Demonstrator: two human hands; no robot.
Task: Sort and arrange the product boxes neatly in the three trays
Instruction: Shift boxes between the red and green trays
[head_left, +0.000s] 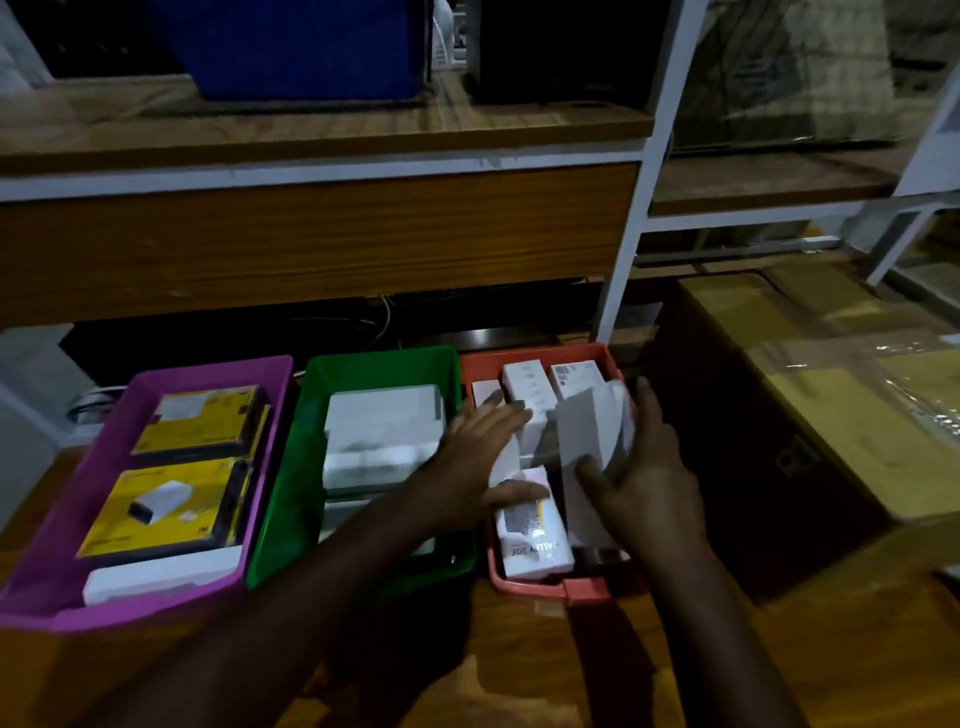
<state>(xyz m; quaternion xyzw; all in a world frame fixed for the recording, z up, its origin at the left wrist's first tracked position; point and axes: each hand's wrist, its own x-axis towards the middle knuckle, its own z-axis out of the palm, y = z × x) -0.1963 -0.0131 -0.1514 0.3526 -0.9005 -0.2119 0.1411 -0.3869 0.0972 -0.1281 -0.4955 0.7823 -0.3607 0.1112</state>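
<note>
Three plastic trays sit side by side on the wooden desk (519, 675): purple tray (67, 587), green tray (280, 499), orange-red tray (540, 590). The right hand (647, 473) grips a tilted white rectangular product box (592, 421) over the orange-red tray; the left hand (480, 460), fingers spread, presses on the white boxes (530, 530) inside it.

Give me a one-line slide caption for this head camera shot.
Both hands work in the orange tray: right hand grips a white box, left hand rests on others, beside green tray and purple tray.
</note>
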